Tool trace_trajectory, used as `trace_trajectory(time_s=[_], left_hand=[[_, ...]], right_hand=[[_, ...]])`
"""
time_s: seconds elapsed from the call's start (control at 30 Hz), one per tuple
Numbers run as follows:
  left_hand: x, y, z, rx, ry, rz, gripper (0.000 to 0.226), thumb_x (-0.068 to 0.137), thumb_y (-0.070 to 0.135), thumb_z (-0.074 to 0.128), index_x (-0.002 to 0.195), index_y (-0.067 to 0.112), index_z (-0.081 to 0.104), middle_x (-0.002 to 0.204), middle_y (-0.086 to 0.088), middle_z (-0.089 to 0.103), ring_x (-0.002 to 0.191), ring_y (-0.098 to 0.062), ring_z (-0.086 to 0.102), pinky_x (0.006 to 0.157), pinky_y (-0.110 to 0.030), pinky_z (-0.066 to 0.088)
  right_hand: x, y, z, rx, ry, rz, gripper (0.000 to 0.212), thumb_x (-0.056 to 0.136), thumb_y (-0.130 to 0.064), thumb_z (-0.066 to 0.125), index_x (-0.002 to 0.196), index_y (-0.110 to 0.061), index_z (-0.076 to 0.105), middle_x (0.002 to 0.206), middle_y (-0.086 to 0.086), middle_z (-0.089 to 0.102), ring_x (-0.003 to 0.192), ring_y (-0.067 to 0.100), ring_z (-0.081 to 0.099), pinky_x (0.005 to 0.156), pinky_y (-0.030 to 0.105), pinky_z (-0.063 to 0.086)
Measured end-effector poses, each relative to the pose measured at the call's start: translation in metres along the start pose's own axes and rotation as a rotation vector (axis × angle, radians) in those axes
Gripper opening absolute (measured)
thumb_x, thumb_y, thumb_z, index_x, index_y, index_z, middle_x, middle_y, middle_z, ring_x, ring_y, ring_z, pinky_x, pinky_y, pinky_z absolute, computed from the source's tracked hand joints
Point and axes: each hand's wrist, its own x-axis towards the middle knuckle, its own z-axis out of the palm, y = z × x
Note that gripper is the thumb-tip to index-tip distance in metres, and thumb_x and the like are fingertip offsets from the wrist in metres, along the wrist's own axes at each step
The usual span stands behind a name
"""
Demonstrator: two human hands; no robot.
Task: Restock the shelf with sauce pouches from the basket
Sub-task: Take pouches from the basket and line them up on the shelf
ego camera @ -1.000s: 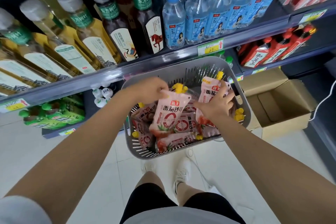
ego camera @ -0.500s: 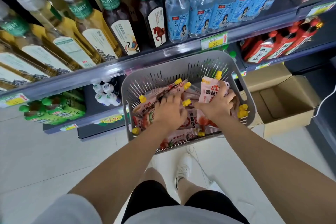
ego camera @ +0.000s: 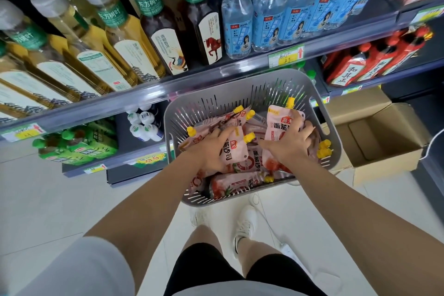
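1. Sauce pouches (ego camera: 240,182): pink-and-white with yellow screw caps, piled loosely in a grey slotted basket (ego camera: 240,89). All pouches seen are inside the basket.
2. Left hand (ego camera: 211,149): reaches into the basket's left half, grasping one flat pouch (ego camera: 236,151). The printed face shows beside the thumb and the cap points toward the far wall.
3. Right hand (ego camera: 290,144): in the right half, clasping an upright pouch (ego camera: 280,125). The fingers wrap its right edge, the thumb lies across the lower front, and the cap is near the far right corner.
4. Loose yellow caps (ego camera: 324,149) lie against the basket's right wall. More caps poke up near the far left side.
5. The basket sits in front of the shelf rail (ego camera: 192,79), above the floor. What supports it cannot be told.
6. Upper shelf, left to right: pale tea bottles (ego camera: 115,38), dark tea bottles (ego camera: 165,31), blue-capped water bottles (ego camera: 236,21). A price tag (ego camera: 286,56) is on the rail edge under the water.
7. Lower shelf: green bottles (ego camera: 79,144) at left, white-capped bottles (ego camera: 141,122) beside the basket's left wall, red bottles (ego camera: 374,60) at right.
8. An open cardboard box (ego camera: 384,142) stands on the floor just right of the basket.
9. White tiled floor (ego camera: 60,199); white shoes (ego camera: 245,223) and black shorts (ego camera: 204,269) are below the basket's near edge.
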Motion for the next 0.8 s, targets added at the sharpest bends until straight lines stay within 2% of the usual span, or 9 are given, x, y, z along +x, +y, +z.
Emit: trace_trajectory(time_s=[0.1,0.17,0.3,0.47,0.57,0.7,0.8], left_hand=[[-0.01,0.011,-0.002,0.031,0.146,0.15,0.122,0.063,0.039,0.08,0.15,0.037,-0.005,0.13,-0.005,0.033,0.12,-0.023,0.034,0.097,-0.039,0.037],[-0.019,0.022,-0.008,0.063,0.276,0.222,0.123,0.062,0.049,0.078,0.15,0.039,-0.006,0.12,-0.004,0.034,0.11,-0.02,0.037,0.091,-0.036,0.041],[-0.045,0.036,-0.033,-0.017,0.477,0.238,0.125,0.056,0.062,0.073,0.15,0.041,-0.007,0.108,0.0,0.035,0.097,-0.017,0.041,0.088,-0.041,0.046],[-0.097,0.033,-0.066,-0.3,0.594,0.218,0.124,0.063,0.049,0.079,0.15,0.039,-0.01,0.128,-0.001,0.037,0.118,-0.023,0.043,0.094,-0.041,0.045],[-0.143,0.015,-0.075,-0.338,0.704,0.203,0.122,0.063,0.047,0.079,0.151,0.038,-0.005,0.128,0.0,0.036,0.115,-0.02,0.043,0.091,-0.04,0.047],[-0.222,-0.019,-0.093,-0.223,0.917,0.145,0.121,0.061,0.045,0.079,0.153,0.032,0.001,0.119,0.001,0.038,0.104,-0.017,0.044,0.082,-0.039,0.05],[-0.281,-0.055,-0.11,-0.129,1.057,0.073,0.123,0.06,0.048,0.079,0.153,0.032,0.001,0.117,0.001,0.038,0.103,-0.017,0.045,0.077,-0.034,0.049]], right_hand=[[-0.004,-0.001,-0.005,-0.007,0.041,-0.013,0.106,0.064,-0.03,0.081,0.143,-0.033,0.011,0.152,0.013,0.007,0.134,0.04,0.021,0.099,0.048,0.036],[-0.008,-0.003,-0.011,-0.011,0.056,-0.01,0.103,0.067,-0.03,0.08,0.144,-0.031,0.012,0.152,0.013,0.007,0.134,0.041,0.021,0.1,0.049,0.036],[-0.025,-0.018,-0.027,0.02,0.118,-0.016,0.107,0.065,-0.037,0.083,0.145,-0.032,0.012,0.154,0.013,0.007,0.136,0.042,0.018,0.103,0.055,0.031],[-0.074,-0.052,-0.042,-0.06,0.263,-0.102,0.117,0.06,-0.05,0.085,0.146,-0.03,0.008,0.157,0.012,0.0,0.139,0.041,0.019,0.105,0.056,0.03],[-0.113,-0.076,-0.037,-0.051,0.326,-0.153,0.116,0.062,-0.047,0.084,0.147,-0.029,0.007,0.157,0.015,-0.005,0.14,0.041,0.016,0.106,0.057,0.028],[-0.173,-0.122,-0.022,0.087,0.349,-0.236,0.115,0.062,-0.037,0.085,0.144,-0.039,0.006,0.155,0.017,0.002,0.139,0.042,0.018,0.107,0.058,0.027],[-0.221,-0.162,-0.008,0.144,0.36,-0.38,0.112,0.063,-0.032,0.085,0.145,-0.037,0.009,0.155,0.017,0.006,0.139,0.041,0.019,0.106,0.056,0.028]])
